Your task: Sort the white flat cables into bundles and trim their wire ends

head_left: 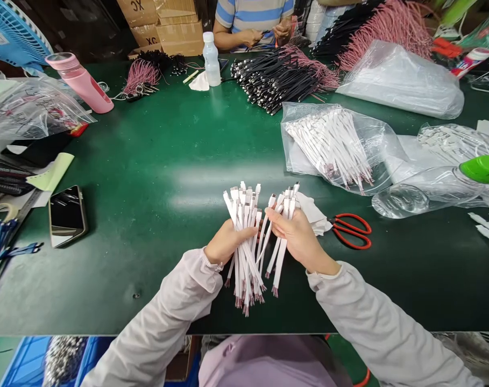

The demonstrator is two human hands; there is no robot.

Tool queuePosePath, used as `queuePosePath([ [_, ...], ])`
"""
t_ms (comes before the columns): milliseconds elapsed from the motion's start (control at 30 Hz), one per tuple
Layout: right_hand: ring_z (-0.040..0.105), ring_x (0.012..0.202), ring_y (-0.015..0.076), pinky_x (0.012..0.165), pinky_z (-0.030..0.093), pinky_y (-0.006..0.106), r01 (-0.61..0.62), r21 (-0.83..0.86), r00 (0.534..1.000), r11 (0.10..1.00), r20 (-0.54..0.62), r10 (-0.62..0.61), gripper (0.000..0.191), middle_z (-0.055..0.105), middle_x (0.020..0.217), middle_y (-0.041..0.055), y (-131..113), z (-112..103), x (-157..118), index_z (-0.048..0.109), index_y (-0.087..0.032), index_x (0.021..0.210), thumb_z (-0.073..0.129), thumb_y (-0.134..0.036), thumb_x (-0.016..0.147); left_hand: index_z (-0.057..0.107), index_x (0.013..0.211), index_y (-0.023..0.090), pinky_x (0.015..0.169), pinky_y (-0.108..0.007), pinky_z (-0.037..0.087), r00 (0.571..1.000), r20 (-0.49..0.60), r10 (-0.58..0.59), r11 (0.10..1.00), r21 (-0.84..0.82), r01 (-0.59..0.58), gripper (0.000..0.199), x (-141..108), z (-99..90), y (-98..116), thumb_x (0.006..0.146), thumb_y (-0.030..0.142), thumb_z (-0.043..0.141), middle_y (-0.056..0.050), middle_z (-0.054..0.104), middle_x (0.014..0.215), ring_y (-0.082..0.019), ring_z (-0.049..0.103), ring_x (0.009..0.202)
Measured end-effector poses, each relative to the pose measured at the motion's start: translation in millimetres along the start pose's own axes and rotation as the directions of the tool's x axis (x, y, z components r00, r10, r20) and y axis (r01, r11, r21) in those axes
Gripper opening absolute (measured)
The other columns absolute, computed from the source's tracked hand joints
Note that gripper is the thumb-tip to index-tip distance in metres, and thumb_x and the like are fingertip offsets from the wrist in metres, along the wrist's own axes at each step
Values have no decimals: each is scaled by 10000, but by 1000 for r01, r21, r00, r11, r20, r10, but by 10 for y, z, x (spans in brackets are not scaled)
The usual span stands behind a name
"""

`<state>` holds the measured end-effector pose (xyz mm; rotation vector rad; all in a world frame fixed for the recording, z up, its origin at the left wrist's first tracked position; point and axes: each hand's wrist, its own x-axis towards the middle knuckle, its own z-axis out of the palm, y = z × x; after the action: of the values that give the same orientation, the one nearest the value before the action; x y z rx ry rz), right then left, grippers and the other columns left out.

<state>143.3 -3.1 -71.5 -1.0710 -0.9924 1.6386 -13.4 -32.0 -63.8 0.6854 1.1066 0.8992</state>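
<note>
Head view looked down on a green-topped workbench, where the person's left hand and right hand held a sheaf of short white flat cables above the near part of the bench, connectors up and stripped pinkish wire ends hanging down. The left hand was closed around the thicker share of the sheaf, its fingers curled firmly against it, while the right hand gripped a thinner share, its fingers laid across the cables. The two hands were nearly touching. A folded white cloth lay just right of the sheaf, touching the right hand, with red-handled scissors just beyond it. Farther right, a clear plastic bottle with a green cap lay on its side, and past the sheaf sat a clear bag of similar white cables. Left of the sheaf were a smartphone and, farther off, a pink water bottle. Well beyond the sheaf, a heap of black cables lay before a co-worker in a striped shirt, whose hands held something too small to make out.
</note>
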Motion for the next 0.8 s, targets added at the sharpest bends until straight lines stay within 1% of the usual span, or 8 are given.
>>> queuePosePath([
  [100,413,582,96,519,354,235,72,-127,995,989,-63,-80,280,460,667,-37,53,-26,-5,543,-204,761,718,-423,778,690,995,116,900,-426,497,1000,2,-12,999,-30,12,402,-16,-3,32,642,251,826,-103,728,982,-270,672,919],
  [200,533,709,150,666,444,283,71,-151,995,986,-62,-81,255,583,769,3,78,-34,-8,582,-217,837,661,-459,819,665,1073,121,928,-442,490,999,-44,0,997,-76,-3,484,-15,-4,33,636,239,834,-126,707,1105,-298,654,1025],
  [267,551,701,166,677,457,303,66,-140,996,988,-44,-72,264,605,756,12,80,-29,-11,585,-221,824,648,-477,822,664,1076,122,943,-448,484,998,-69,9,995,-96,-15,501,-6,-2,25,623,240,844,-134,694,1152,-316,639,1074],
  [367,558,699,170,678,459,307,107,-183,992,977,-44,-117,258,613,754,19,75,-23,-18,579,-220,762,660,-459,814,670,1058,121,954,-453,479,996,-91,9,994,-110,-19,494,5,6,16,614,241,851,-138,693,1163,-327,631,1097],
  [567,524,645,146,668,442,300,125,-201,990,971,-40,-136,213,596,718,-5,79,-10,-37,568,-221,781,654,-409,831,687,1027,126,938,-439,485,994,-104,36,992,-118,-48,465,1,12,9,608,242,852,-124,711,1114,-309,649,1051],
  [633,512,627,135,642,437,291,84,-129,996,988,-19,-87,256,565,701,-11,90,4,-43,559,-211,734,669,-426,817,690,999,125,909,-424,495,992,-119,43,992,-116,-57,449,4,10,0,600,249,856,-114,723,1059,-292,664,996],
  [700,504,601,124,605,434,283,-16,-9,999,1000,41,16,286,537,683,-24,108,21,-47,547,-207,722,702,-439,786,691,959,119,877,-404,503,991,-121,60,992,-105,-73,425,9,9,-11,595,261,858,-98,731,978,-266,677,915],
  [800,474,548,102,531,404,258,-158,119,979,980,149,140,298,510,653,-49,134,42,-51,553,-208,776,769,-407,725,685,928,119,843,-366,510,987,-116,108,990,-74,-117,400,13,13,-22,601,271,857,-72,725,911,-222,673,840],
])
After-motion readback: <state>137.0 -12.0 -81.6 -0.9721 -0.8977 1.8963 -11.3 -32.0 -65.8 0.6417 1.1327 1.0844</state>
